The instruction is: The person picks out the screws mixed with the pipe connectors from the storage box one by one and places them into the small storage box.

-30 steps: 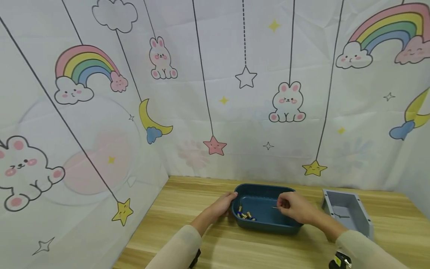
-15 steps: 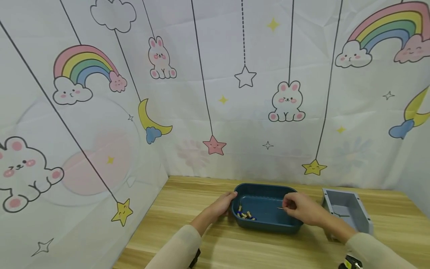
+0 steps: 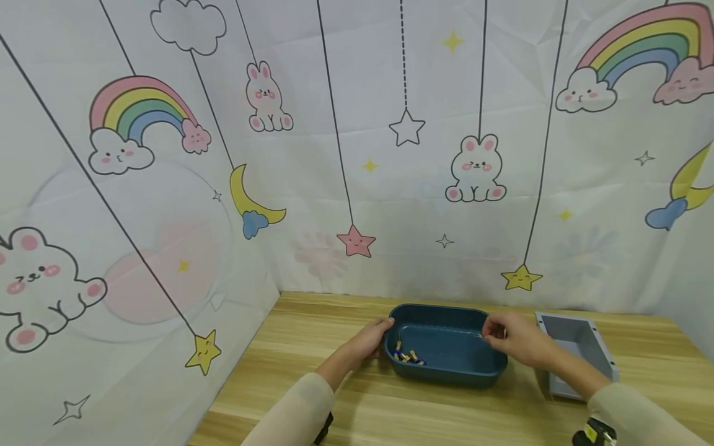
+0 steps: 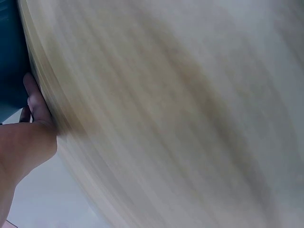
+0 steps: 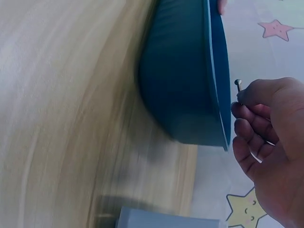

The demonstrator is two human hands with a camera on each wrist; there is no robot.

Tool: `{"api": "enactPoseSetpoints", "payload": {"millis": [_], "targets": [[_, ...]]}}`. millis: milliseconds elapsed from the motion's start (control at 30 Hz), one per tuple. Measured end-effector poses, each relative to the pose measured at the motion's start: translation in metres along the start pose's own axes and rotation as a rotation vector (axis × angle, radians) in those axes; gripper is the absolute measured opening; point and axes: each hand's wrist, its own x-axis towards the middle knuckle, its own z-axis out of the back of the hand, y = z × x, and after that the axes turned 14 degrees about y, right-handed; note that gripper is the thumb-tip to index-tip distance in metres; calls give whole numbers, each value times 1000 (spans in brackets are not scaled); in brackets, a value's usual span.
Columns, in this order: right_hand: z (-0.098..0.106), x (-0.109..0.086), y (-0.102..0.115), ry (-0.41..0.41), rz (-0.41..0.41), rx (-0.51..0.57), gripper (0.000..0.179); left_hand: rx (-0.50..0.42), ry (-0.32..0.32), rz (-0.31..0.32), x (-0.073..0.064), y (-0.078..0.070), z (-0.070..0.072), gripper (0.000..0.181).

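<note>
A dark blue tray (image 3: 440,375) stands on the wooden table, several brass-coloured pieces with blue parts (image 3: 408,357) lying in its left end. My left hand (image 3: 368,339) grips the tray's left end, thumb at the rim and fingers against the outer wall. Above the right end of the tray, my right hand (image 3: 515,339) pinches a small metal screw (image 5: 238,84) between thumb and forefinger. Its round head sticks out past the fingertips, while the other fingers curl loosely. The right forearm crosses over part of a grey box (image 3: 599,347).
The grey open box sits to the right of the tray, close by. A printed cloth wall (image 3: 413,266) rises along the back edge of the wooden table (image 3: 312,316) and on its left side.
My right hand has moved right with the screw, from over the middle of the tray to its right end. The left hand and the tray have stayed put.
</note>
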Motion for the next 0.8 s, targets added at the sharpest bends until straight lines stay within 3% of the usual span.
{"api": "enactPoseSetpoints", "payload": {"millis": [567,800], "targets": [[14,-15,-12,-44,-10,-16,7,-2,-15,-1,0,-1,-1,58],[16,-20,-21,-61,-55,-26,7,-11,-6,-13,-2,-2,-1,57]]}}
